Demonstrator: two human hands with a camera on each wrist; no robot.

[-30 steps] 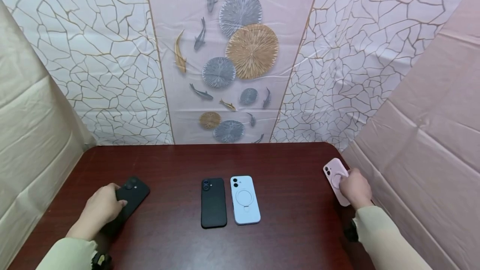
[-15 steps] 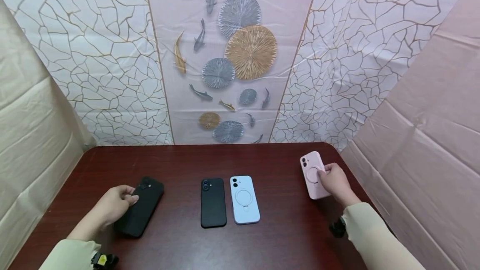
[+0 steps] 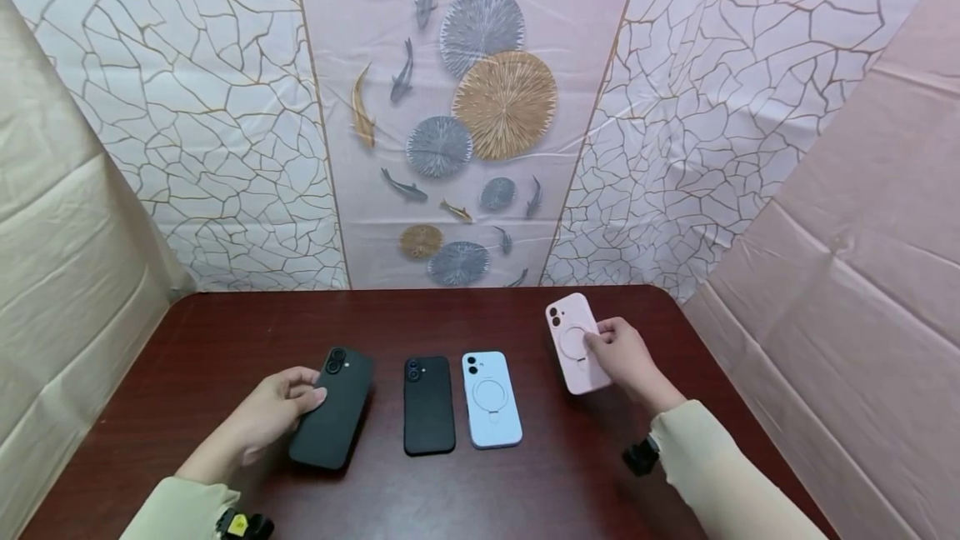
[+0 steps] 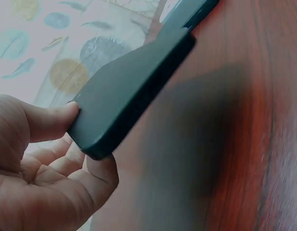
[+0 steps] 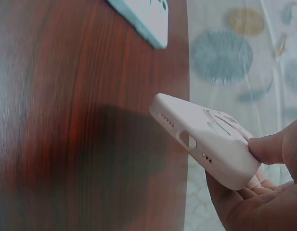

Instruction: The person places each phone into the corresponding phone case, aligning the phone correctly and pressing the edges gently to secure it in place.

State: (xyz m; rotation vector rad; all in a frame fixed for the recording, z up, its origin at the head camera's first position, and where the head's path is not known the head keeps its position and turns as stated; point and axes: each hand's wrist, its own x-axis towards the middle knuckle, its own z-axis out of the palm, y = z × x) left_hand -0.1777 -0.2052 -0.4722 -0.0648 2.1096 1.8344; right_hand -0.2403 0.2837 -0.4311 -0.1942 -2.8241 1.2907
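My left hand (image 3: pixel 268 413) pinches a dark green-black phone case (image 3: pixel 336 417) by its left edge. In the left wrist view the thumb lies on the back of that case (image 4: pixel 122 86) and fingers are beneath; it is tilted above the tabletop, casting a shadow. A pink phone case (image 3: pixel 577 352) with a ring on its back is held by its right edge in my right hand (image 3: pixel 632 363). Seen from the right wrist, the end of this pink case (image 5: pixel 201 134) shows a port cutout, and it hangs clear of the wood. Whether phones are inside, I cannot tell.
Between the hands, a black phone case (image 3: pixel 429 408) and a light blue one with a ring (image 3: pixel 491 398) lie side by side on the dark red wooden table (image 3: pixel 495 494). A patterned cloth (image 3: pixel 450 190) hangs behind the table, and plain cloths flank it.
Both hands have moved inward: the left brings the dark case rightward, and the right carries the pink case leftward. The two middle cases stay put.
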